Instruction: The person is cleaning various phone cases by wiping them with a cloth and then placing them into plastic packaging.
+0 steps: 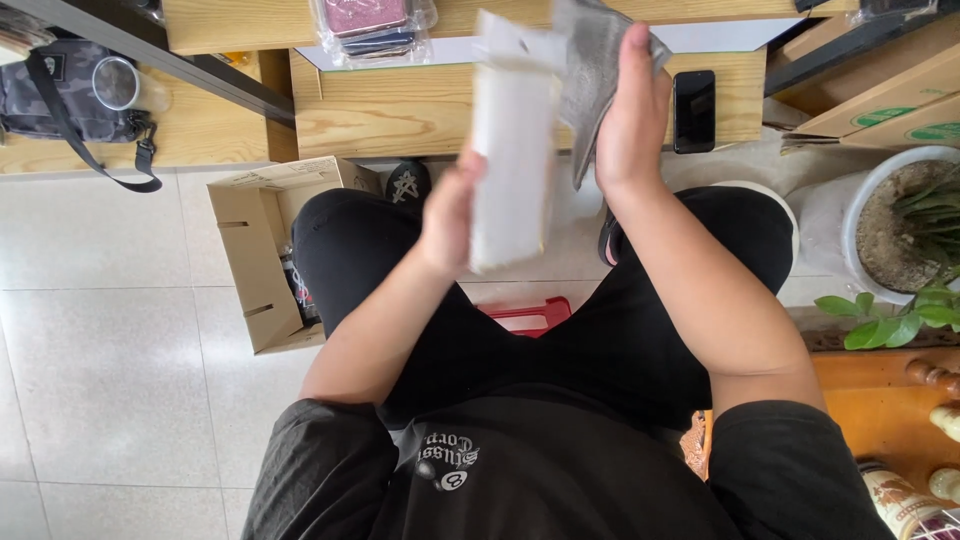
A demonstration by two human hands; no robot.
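My left hand [449,215] grips the lower edge of a long white flat packet [514,150], held upright above my lap. My right hand [632,110] is raised beside it, fingers closed on a grey cloth-like piece [590,70] that hangs down between the hand and the packet. Both hands are blurred by motion. I sit on a red stool [530,315] in black clothes.
A low wooden table [390,110] stands ahead with a black phone [694,110] and bagged items [372,28]. An open cardboard box [262,255] lies at the left on the tiled floor. A potted plant [890,225] and cardboard boxes [890,100] are at the right. A camouflage bag [75,90] rests far left.
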